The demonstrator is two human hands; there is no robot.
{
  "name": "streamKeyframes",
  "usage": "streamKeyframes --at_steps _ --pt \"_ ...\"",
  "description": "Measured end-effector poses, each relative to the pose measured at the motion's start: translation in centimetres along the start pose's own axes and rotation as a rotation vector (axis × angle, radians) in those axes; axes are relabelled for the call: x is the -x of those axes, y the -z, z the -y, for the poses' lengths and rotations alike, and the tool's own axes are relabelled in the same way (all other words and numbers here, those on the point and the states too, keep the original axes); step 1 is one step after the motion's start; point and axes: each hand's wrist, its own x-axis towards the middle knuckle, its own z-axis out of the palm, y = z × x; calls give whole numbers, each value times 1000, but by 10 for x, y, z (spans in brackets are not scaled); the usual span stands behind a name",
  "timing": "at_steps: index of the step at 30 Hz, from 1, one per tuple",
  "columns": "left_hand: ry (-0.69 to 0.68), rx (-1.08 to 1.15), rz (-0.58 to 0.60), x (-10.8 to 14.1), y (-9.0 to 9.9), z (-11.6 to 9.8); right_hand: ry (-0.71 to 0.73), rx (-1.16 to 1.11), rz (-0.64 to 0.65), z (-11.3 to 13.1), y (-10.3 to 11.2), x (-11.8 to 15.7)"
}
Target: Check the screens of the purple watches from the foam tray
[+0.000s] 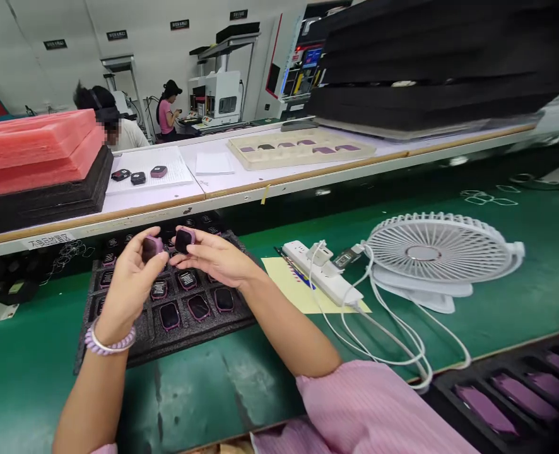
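My left hand (130, 277) is closed round a purple watch case (152, 246), its thumb pressed along the side. Close beside it, my right hand (216, 255) grips a second watch case (183, 239) with a dark screen, between thumb and fingers. Both are held just above a black foam tray (189, 328). Several purple-rimmed watch cases sit in the tray's pockets; the front ones, such as a dark-screened watch case (169, 315), lie face up. Others farther back show white print. My hands hide part of the tray.
On the green bench (241, 384) to the right are a white power strip (322, 271), loose cables and a white fan (426, 252). A shelf (213, 202) crosses above the tray, bearing pink foam (38, 142), a beige tray (298, 161) and black foam stacks (426, 69). Two people are beyond.
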Motion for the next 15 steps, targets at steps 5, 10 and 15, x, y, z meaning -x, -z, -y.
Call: streamKeyframes --at_steps 5,10,15 --pt "-14 -98 23 0 -9 22 14 55 55 -1 11 4" --pt "-90 -337 -25 0 -5 33 57 96 33 -7 14 -3" --pt "-210 -437 -87 1 -4 35 74 65 29 -7 11 -3"
